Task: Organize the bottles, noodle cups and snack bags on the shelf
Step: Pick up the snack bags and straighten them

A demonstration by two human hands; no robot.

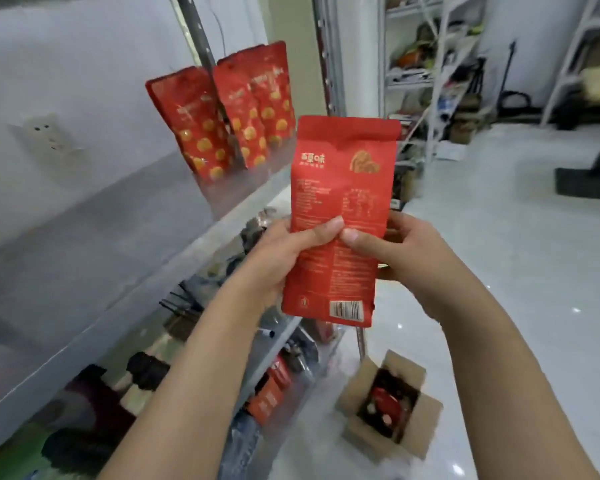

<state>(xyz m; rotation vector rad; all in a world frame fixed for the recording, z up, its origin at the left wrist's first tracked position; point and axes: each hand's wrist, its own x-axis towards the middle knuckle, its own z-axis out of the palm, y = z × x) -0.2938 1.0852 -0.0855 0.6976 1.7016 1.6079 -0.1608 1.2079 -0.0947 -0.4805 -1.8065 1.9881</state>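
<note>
A: Where is the snack bag?

B: The red snack bag [343, 188] is upright in mid-air at the centre of the view. Its printed back and barcode face the camera. It is out in front of the shelf's edge and touches no shelf.

A: How does the person hold it?

B: With both hands, low on the bag. The left hand [288, 254] grips the edge at nine o'clock, with the thumb across the back panel and the fingers curled behind. The right hand [402, 251] grips the edge at three o'clock, with its thumb pressed on the panel. The two thumb tips almost meet.

A: And on the shelf?

B: At eleven o'clock from the held bag, three red bags with gold dots [239, 116] stand in a row, slightly tilted, at the far end of the grey top shelf [101, 244]. A wall socket [45, 133] is at nine o'clock on the wall behind.

A: Lower down?

B: At five o'clock an open cardboard box [355, 396] sits on the glossy floor [499, 271] with red packets inside. The lower tiers [278, 344] at seven o'clock hold dark and orange packs, too blurred to name. A white rack [433, 74] stands well apart at one o'clock.
</note>
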